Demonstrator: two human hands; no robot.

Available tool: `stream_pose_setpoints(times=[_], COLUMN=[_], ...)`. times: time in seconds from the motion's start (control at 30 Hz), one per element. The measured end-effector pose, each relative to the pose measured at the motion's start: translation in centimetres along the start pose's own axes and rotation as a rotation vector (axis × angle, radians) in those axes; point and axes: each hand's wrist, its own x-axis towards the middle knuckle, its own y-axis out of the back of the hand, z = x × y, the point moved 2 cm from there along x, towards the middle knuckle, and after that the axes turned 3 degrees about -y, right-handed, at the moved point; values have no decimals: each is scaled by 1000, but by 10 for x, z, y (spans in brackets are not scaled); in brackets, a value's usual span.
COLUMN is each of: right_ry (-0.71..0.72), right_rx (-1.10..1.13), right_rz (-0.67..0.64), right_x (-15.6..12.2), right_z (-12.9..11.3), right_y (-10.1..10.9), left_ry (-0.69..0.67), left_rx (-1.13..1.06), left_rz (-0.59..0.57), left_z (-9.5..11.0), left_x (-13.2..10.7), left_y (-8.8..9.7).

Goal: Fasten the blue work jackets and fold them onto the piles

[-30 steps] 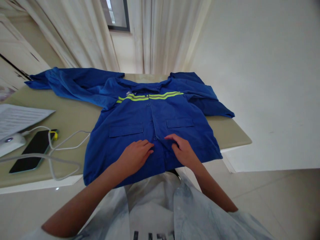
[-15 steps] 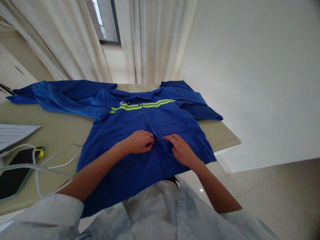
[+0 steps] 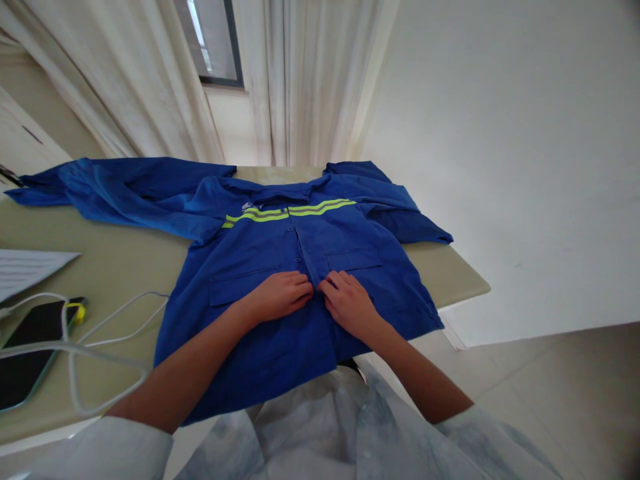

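Note:
A blue work jacket [image 3: 280, 253] with yellow-green reflective stripes lies spread front up on a beige table [image 3: 115, 260], sleeves out to both sides. My left hand [image 3: 277, 295] and my right hand [image 3: 346, 303] meet at the button placket in the lower middle of the jacket. Both have curled fingers pinching the fabric edges there, fingertips almost touching. The hem hangs over the table's near edge against my pale shirt.
A dark phone [image 3: 27, 353] lies at the table's left with white cables [image 3: 95, 333] looping beside it. A sheet of paper [image 3: 25, 267] sits farther left. Cream curtains [image 3: 280, 80] and a window stand behind; a tiled floor [image 3: 550, 393] runs along the right.
My hands came together at the centre placket: the right hand slid left and curled, the left hand stayed pinched on the fabric. The view shifted slightly.

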Motion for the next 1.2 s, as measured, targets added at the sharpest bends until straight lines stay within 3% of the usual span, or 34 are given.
stream_pose_setpoints(times=[0.17,0.3,0.47,0.7,0.97,1.2], right_ry=[-223,-292,-336,-329,-228,-131], right_rx=[507,924,1107,1116,753,587], right_rz=[40,27,68,182,500,450], right_x=[7,16,20,15,6,2], right_z=[15,23,21,23,12,4], right_y=[-7,-10,-27,-36,-22,-27], left_ry=[120,173,199,256,202,163], left_rx=[-81,-136,-168,-230,-166,-100], left_rz=[84,90,103,167,175,151], left_z=[3,0,-1,-2,1,3], left_x=[0,-1,-2,-5,-4,-4], left_y=[6,6,3,3,2,3])
